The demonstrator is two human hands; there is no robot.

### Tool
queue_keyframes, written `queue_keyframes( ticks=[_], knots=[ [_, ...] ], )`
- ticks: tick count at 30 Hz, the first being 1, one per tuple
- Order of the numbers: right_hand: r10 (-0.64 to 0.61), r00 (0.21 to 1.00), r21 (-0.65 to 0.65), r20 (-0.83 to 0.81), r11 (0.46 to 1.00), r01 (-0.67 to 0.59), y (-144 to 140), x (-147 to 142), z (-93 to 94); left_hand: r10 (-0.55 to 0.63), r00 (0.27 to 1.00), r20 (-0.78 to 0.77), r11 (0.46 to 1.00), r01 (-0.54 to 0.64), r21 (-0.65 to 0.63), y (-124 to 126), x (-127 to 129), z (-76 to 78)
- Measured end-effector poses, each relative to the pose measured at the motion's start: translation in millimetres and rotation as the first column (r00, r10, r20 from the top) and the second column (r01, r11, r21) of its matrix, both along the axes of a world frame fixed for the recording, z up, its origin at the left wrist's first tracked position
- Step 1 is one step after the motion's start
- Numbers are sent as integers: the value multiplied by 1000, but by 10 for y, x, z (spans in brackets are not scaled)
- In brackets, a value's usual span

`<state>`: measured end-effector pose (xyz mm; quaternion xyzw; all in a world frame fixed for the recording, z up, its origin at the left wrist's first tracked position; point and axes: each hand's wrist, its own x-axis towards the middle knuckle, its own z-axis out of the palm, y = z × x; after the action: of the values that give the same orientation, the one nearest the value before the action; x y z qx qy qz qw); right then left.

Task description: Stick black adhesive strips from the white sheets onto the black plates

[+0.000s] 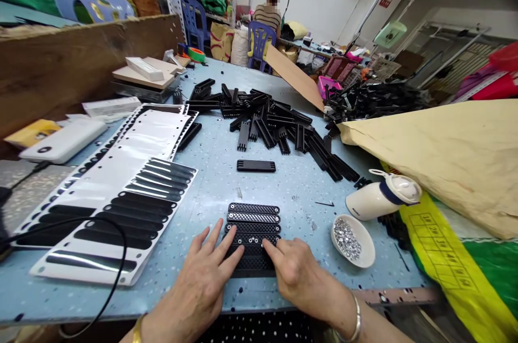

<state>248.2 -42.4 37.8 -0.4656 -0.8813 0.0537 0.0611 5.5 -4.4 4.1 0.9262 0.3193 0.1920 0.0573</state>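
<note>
Several black textured strips (253, 218) lie side by side in a stack of rows at the table's front, with small silvery rivets at the ends of the upper rows. My left hand (206, 267) rests on their left side, fingers spread and fingertips touching the strips. A few loose rivets (253, 240) sit on a middle strip between my hands. My right hand (301, 273) is at the right end of that strip, index fingertip pressed down and the other fingers curled under. Whatever its fingers hold, if anything, is hidden. A white bowl (366, 256) of silvery rivets stands to the right.
One black slotted bar (256, 166) lies ahead, before a heap of similar bars (263, 111). Sheets of black adhesive strips (133, 203) and a black cable (121, 235) lie left. A white bottle (370, 200) lies on its side at right. A person (267, 15) sits far back.
</note>
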Motion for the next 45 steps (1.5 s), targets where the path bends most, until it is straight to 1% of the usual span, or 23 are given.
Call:
queue_keyframes(
  ticks=[2,4,7,9,13,16,19,22,25,30,36,38,42,45],
  knots=[
    [13,1000,1,-4,1000,-13,-22,30,-18,-11,1000,-6,1000,11,-13,-18,-24,-38],
    [9,999,32,-33,999,-8,-41,74,-52,-5,1000,-9,1000,5,-17,-22,-60,-65],
    [-6,996,88,-89,996,14,-70,114,-97,18,1000,-22,999,-18,-27,-15,-104,-65],
    [5,996,73,-88,997,1,-94,109,-99,18,999,-33,999,-19,-40,-10,-119,-48],
    [43,999,-28,-5,999,-43,-134,53,-40,-6,1000,-14,1000,6,-27,-8,-125,-38],
    [53,997,-70,62,996,-49,-140,31,0,0,1000,-21,999,0,-37,-11,-119,-54],
    [55,991,-65,124,997,-47,-147,76,4,22,1000,-9,999,-22,-43,-12,-113,-79],
    [33,983,-42,181,999,-26,-181,180,-19,24,999,28,999,-23,-22,-7,-116,-115],
    [18,979,-30,201,999,-12,-231,275,-40,19,999,40,1000,-19,-12,3,-124,-145],
    [6,984,-28,177,1000,-1,-255,287,-19,17,1000,11,1000,-16,-8,12,-133,-148],
    [44,987,-108,152,994,-27,-171,221,55,16,1000,13,1000,-15,-14,5,-110,-121],
    [50,990,-113,134,993,-35,-169,230,52,23,999,24,1000,-23,-9,4,-115,-103],
    [30,995,-84,99,996,-21,-230,270,-41,46,999,9,999,-46,-12,1,-191,-53],
    [41,996,-58,80,998,-37,-271,281,-141,51,999,-12,999,-51,-11,-4,-281,-23]
  ],
)
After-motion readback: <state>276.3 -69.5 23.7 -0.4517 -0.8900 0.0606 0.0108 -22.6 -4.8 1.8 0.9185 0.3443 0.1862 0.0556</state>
